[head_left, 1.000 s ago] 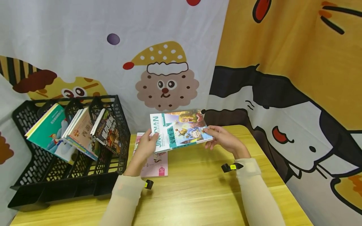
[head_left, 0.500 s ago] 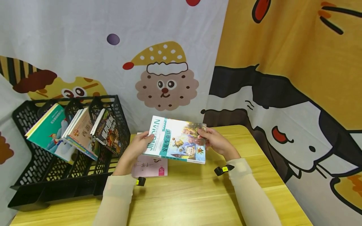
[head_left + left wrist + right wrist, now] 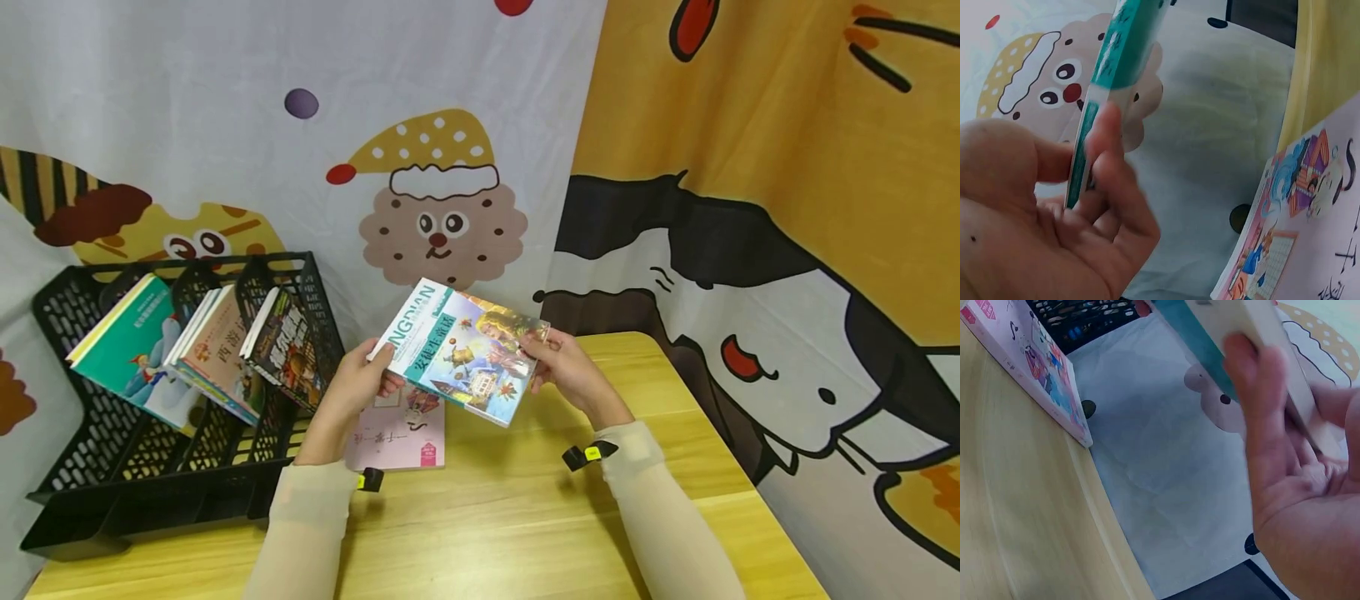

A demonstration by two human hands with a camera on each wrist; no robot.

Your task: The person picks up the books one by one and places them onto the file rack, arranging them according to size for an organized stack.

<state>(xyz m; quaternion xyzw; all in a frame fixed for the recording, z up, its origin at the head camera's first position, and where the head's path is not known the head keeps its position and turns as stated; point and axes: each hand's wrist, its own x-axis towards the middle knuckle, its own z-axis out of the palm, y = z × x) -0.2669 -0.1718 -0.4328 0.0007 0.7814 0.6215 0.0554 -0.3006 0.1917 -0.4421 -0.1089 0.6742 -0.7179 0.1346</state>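
Observation:
A paperback book (image 3: 468, 354) with a white and teal band and a colourful fairy-tale cover is held tilted above the table, its cover facing up. My left hand (image 3: 356, 385) pinches its left end, thumb on the cover and fingers beneath. At the right end my right hand (image 3: 573, 372) grips it the same way. The left wrist view shows the teal spine (image 3: 1119, 56) between thumb and fingers of the left hand (image 3: 1066, 206). In the right wrist view, the right hand (image 3: 1297, 456) holds the page-edge end. A pink book (image 3: 397, 437) lies below, partly covered by the left hand and held book.
On the left stands a black mesh book rack (image 3: 180, 467) with dividers. It holds a green book (image 3: 138, 342), tan books (image 3: 225, 354) and a dark-covered book (image 3: 288, 350). A wooden table (image 3: 480, 533) lies beneath, with a cartoon-printed curtain (image 3: 450, 67) behind.
The held book has turned clockwise in the head view, its right end coming lower and nearer. Both hands have shifted left with it. The rack and pink book stay in place.

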